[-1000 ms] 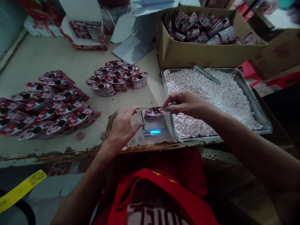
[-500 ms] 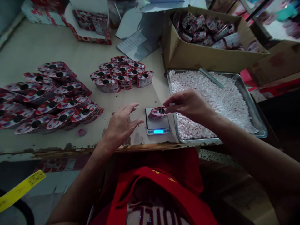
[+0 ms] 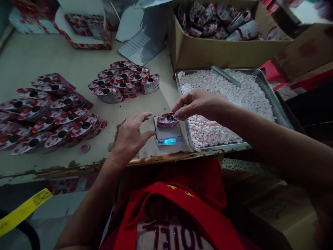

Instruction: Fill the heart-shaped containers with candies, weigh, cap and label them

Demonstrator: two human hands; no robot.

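A small red-and-white printed oval container [image 3: 167, 119] with a dark round hole in its top stands on a little digital scale [image 3: 169, 133], whose display glows blue. My right hand [image 3: 197, 104] is at the container's right end, fingers pinched together; what is between the fingertips, if anything, is hidden. To the left of the scale my left hand [image 3: 130, 137] holds nothing, its thumb and fingers apart and the thumb tip close to the scale's edge. Right of the scale, white pellet-like pieces [image 3: 208, 130] fill a metal tray [image 3: 179, 83], partly under my right forearm.
Similar containers stand in a small group [image 3: 123, 83] behind the scale and a larger group [image 3: 49, 111] at left. A cardboard box [image 3: 208, 55] of more containers stands behind the tray. A grey strip [image 3: 226, 76] lies on the pellets. A small round cap [image 3: 84, 148] sits near the table's front edge.
The view has shifted, so most things sit a little further left and higher. My right hand stays at the container's right end, and my left hand remains open beside the scale.
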